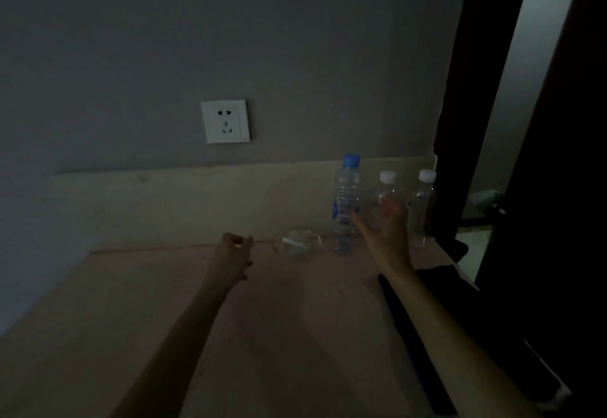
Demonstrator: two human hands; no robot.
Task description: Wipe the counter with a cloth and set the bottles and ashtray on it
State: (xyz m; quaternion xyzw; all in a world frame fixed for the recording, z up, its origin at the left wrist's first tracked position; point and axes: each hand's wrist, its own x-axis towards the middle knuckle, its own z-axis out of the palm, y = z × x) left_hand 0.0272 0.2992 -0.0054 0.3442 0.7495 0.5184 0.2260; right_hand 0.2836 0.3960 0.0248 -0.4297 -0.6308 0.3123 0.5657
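The room is dim. Three clear plastic bottles stand at the back right of the pale counter (pixel 164 302): a taller blue-capped bottle (pixel 345 200) and two white-capped bottles (pixel 387 187) (pixel 423 207). A glass ashtray (pixel 297 243) with something white in it sits left of them. My right hand (pixel 386 223) is spread open in front of the middle bottle, fingers apart; contact is unclear. My left hand (pixel 235 253) hovers left of the ashtray with loosely curled fingers, holding nothing. No cloth is clearly visible.
A white wall socket (pixel 226 121) is on the grey wall above the backsplash. A dark object (pixel 437 286) lies along the counter's right edge under my right forearm. A dark door frame (pixel 466 95) stands at the right.
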